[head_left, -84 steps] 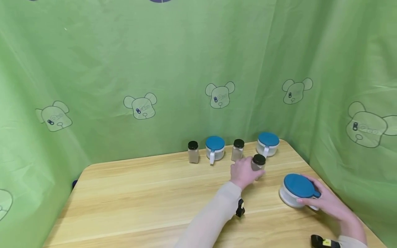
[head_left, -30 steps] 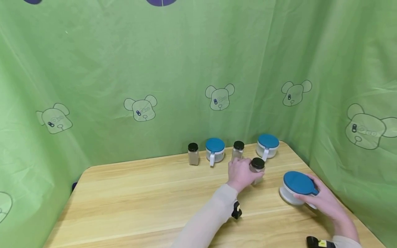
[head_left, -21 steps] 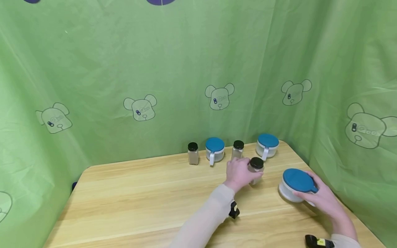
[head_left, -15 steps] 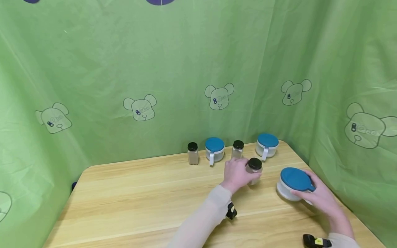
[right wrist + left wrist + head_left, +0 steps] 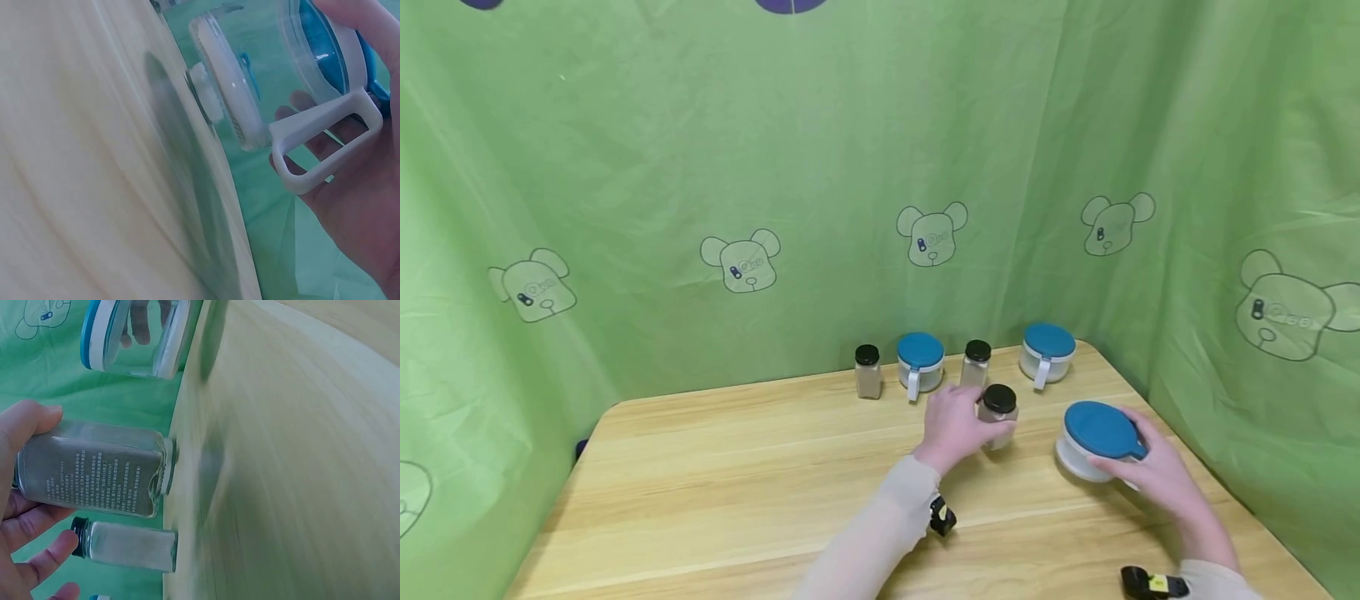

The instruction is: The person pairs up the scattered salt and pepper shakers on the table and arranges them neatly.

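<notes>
My left hand [image 5: 953,427] grips a square glass seasoning jar [image 5: 997,423] with a black lid, thumb on the near side. In the left wrist view this jar [image 5: 94,469] shows printed text, and its shadow lies apart from its base. To the right, my right hand [image 5: 1161,471] holds a round clear seasoning pot [image 5: 1101,433] with a blue lid, fingers and thumb around its upper sides. The right wrist view shows the pot's white handle [image 5: 328,140] beside the palm, with the pot tilted and its shadow separate on the table.
Along the table's [image 5: 737,467] back edge stand a black-lidded jar [image 5: 868,379], a blue-lidded pot [image 5: 920,367], a second jar [image 5: 975,367] just behind my left hand and another pot [image 5: 1047,354] at the corner. A green curtain [image 5: 820,183] hangs behind and at the sides.
Both hands have shifted left, the left with its jar and the right with its pot. The jar has also come slightly nearer. The row at the back has stayed put.
</notes>
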`<state>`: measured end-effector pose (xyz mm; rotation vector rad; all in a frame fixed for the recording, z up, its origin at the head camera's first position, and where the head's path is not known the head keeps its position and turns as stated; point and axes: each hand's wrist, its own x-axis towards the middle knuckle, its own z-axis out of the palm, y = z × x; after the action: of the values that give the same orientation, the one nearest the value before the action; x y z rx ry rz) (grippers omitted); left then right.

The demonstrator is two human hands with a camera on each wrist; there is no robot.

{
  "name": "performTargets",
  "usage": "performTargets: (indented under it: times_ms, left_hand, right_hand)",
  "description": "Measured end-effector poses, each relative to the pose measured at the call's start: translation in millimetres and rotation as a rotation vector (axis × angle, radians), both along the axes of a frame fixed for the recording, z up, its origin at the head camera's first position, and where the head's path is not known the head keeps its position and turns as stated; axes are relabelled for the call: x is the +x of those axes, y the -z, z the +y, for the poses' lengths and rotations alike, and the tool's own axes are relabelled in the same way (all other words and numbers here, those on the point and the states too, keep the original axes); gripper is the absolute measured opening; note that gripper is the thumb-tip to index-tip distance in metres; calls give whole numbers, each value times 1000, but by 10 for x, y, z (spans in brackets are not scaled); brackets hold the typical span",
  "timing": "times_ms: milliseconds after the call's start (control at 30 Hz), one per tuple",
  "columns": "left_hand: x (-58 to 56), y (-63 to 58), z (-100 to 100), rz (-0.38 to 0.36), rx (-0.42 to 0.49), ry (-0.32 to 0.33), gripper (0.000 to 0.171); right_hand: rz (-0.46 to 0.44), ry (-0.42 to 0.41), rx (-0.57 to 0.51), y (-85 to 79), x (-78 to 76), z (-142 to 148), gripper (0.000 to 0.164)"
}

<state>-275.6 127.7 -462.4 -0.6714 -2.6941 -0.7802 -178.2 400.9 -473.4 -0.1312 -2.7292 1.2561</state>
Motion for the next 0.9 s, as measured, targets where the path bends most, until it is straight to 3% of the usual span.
performTargets:
  times_ms: [267, 900]
  left_hand:
    - [8, -58, -164, -7, -13, 11, 51]
    - [88, -43, -556, 28, 19, 29, 47]
  right_hand:
    - [11, -14, -9, -63, -39, -139, 98]
    - [2, 12, 31, -85, -100, -422, 105]
